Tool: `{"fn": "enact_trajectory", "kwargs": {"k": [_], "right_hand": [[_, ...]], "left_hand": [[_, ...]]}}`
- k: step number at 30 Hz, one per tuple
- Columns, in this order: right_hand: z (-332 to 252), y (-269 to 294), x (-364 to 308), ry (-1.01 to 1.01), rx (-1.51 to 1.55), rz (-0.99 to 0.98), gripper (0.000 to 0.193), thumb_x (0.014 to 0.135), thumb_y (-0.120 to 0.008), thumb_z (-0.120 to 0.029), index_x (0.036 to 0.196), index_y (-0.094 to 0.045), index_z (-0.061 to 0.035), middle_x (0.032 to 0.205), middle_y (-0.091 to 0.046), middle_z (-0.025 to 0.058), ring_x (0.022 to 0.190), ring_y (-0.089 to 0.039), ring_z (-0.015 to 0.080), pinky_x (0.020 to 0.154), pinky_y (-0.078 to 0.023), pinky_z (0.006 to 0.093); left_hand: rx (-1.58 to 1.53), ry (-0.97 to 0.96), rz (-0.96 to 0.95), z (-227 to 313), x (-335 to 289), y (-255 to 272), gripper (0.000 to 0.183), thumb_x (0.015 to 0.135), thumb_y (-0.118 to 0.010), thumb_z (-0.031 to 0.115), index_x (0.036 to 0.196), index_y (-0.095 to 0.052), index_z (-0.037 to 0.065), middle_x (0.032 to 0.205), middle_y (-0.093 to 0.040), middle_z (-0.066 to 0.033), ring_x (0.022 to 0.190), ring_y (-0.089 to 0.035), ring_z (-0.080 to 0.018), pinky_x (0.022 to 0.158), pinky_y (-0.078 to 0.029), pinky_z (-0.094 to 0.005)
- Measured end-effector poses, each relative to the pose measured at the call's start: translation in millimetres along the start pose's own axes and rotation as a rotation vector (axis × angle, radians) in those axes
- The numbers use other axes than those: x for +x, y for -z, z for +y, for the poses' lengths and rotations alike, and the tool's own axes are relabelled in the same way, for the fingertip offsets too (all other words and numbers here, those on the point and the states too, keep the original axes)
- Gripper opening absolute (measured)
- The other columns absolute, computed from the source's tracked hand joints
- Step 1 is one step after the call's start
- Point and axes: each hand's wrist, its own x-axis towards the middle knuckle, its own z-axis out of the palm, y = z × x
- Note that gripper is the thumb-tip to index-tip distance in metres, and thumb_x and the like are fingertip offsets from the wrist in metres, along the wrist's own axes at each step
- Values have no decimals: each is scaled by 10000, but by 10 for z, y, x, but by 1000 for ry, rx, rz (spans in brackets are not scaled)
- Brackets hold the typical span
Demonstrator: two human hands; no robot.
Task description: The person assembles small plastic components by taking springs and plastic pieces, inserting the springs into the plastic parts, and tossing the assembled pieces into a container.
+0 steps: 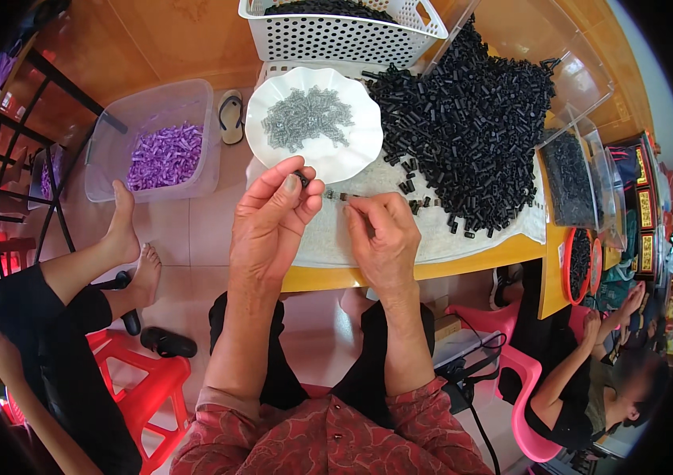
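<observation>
Left-hand grip (273,212) pinches a small black cylinder (302,179) between thumb and fingers, at the near edge of a scalloped white plate (366,131) holding clear plastic pieces (305,119). Right-hand grip (388,237) has fingertips bunched over the cloth (431,247) — whether they pinch anything, I cannot tell. Beyond it, black cylinders (471,134) lie heaped on the cloth-covered desk (336,279).

The small parts (463,127) are black, the plate (328,162) white, the shirt (293,435) swirl-patterned red
</observation>
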Motion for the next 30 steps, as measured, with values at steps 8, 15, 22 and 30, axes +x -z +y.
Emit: {"fn": "enact_trajectory", "kwargs": {"k": [8, 15, 22, 30], "right_hand": [[-54, -72, 28, 76, -156, 2, 115, 751, -728, -69, 858, -685, -65, 800, -553, 54, 756, -569, 251, 617, -477, 361], [-39, -67, 3, 55, -145, -15, 107, 753, -720, -73, 855, -685, -69, 796, -548, 56, 763, -568, 251, 615, -473, 366], [-85, -50, 37, 66, -152, -20, 86, 773, -707, -83, 841, -659, -63, 795, -534, 68, 745, -558, 259, 606, -466, 381], [33, 78, -21, 46, -91, 15, 62, 782, -690, -60, 809, -634, -51, 797, -543, 83, 747, -568, 285, 618, -469, 395]], "left_hand": [[16, 31, -22, -29, -17, -12, 257, 933, -586, 21, 1186, -604, -21, 1090, -640, -137, 951, -646, -217, 820, -561, -307], [16, 81, -73, -170, -31, -52, 278, 929, -565, -22, 1204, -602, -17, 1118, -639, -153, 956, -640, -218, 834, -549, -308], [35, 104, -62, -194, -37, -93, 284, 929, -563, -26, 1211, -597, -24, 1117, -640, -160, 953, -636, -217, 832, -548, -309], [65, 107, -28, -167, -33, -58, 278, 930, -576, -4, 1206, -603, -17, 1105, -649, -149, 935, -644, -210, 823, -549, -303]]}}
